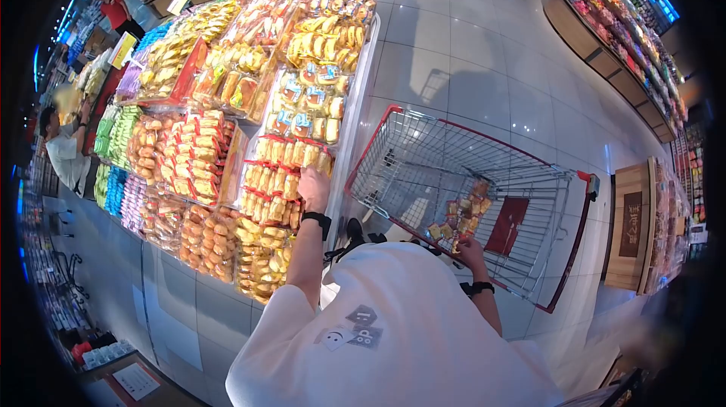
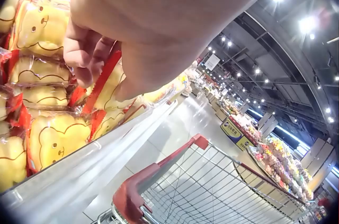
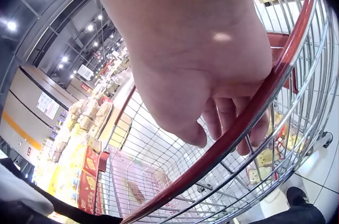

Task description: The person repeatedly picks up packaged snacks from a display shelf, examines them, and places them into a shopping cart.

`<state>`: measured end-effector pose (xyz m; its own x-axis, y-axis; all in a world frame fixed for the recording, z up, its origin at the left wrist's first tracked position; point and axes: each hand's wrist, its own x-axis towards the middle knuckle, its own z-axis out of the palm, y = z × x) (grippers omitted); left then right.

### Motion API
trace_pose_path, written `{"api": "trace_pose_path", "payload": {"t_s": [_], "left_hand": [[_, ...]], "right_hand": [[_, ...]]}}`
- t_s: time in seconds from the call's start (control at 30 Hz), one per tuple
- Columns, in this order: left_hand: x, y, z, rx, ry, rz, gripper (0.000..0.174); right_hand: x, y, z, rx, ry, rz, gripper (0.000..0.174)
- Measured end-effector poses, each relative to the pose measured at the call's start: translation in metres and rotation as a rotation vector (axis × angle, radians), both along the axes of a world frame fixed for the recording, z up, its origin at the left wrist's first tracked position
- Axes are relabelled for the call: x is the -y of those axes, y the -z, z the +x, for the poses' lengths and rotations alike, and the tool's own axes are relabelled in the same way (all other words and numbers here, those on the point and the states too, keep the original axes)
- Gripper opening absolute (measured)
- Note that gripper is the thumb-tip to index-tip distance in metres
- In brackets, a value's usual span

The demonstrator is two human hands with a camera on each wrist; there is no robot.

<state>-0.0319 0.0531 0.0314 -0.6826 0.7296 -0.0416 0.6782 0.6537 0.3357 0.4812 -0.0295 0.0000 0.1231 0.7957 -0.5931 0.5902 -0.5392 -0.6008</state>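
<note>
Lying against left fingers (image 2: 78, 58), wrapped bread (image 2: 109, 87)

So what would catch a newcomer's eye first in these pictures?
Probably the brightly lit stall heaped with packaged bread, filling the left side of the head view. Next, the yellow bear-faced buns in the left wrist view, beside the left hand, its fingers curled at a red-edged packet. Then the red-rimmed cart to the right, with the right hand at its near side.
</note>
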Motion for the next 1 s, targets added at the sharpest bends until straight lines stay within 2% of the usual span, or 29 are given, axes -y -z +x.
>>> {"api": "trace_pose_path", "payload": {"t_s": [0.23,0.3,0.33,0.4,0.43,0.5,0.57,0.63,0.67,0.7,0.77,0.8,0.87,0.93,1.0], "left_hand": [[0.003,-0.013,-0.002,0.014,0.01,0.037,0.033],[0.007,-0.03,0.0,0.061,-0.004,0.102,0.031],[0.011,-0.027,-0.003,0.058,-0.01,0.101,0.031],[0.018,-0.019,-0.011,0.188,0.021,0.257,0.033],[0.023,-0.025,-0.012,0.182,0.017,0.259,0.033],[0.033,-0.036,-0.012,0.418,0.05,0.321,0.036],[0.043,-0.069,-0.005,0.427,0.068,0.259,0.035],[0.052,-0.091,0.004,0.699,0.152,0.34,0.031],[0.056,-0.102,0.01,0.862,0.19,0.353,0.024],[0.06,-0.114,0.016,0.856,0.184,0.355,0.024],[0.066,-0.135,0.027,1.178,0.298,0.356,0.028],[0.067,-0.14,0.031,1.255,0.353,0.319,0.031],[0.069,-0.159,0.049,1.299,0.361,0.33,0.03],[0.072,-0.176,0.074,1.361,0.355,0.369,0.02],[0.076,-0.182,0.094,1.39,0.4,0.347,0.021]], "right_hand": [[-0.002,0.015,0.003,-0.082,0.071,-0.05,0.025],[-0.008,0.002,0.001,0.012,-0.074,-0.012,0.026],[-0.011,-0.002,0.0,0.009,-0.08,-0.013,0.026],[-0.019,-0.007,-0.002,-0.068,0.022,-0.051,0.027],[-0.024,-0.009,-0.003,-0.073,0.017,-0.05,0.027],[-0.035,-0.011,-0.003,0.0,-0.019,-0.012,0.03],[-0.048,-0.053,-0.02,0.023,-0.081,0.028,0.032],[-0.064,-0.064,-0.03,0.038,-0.154,0.069,0.034],[-0.072,-0.058,-0.028,-0.044,-0.185,0.149,0.036],[-0.078,-0.053,-0.025,-0.126,-0.213,0.228,0.039],[-0.094,-0.069,-0.031,-0.164,-0.292,0.226,0.041],[-0.098,-0.077,-0.039,-0.255,-0.31,0.271,0.042],[-0.102,-0.112,-0.06,-0.345,-0.32,0.316,0.043],[-0.1,-0.165,-0.086,-0.492,-0.406,0.208,0.046],[-0.098,-0.189,-0.101,-0.566,-0.456,0.182,0.047]]}}
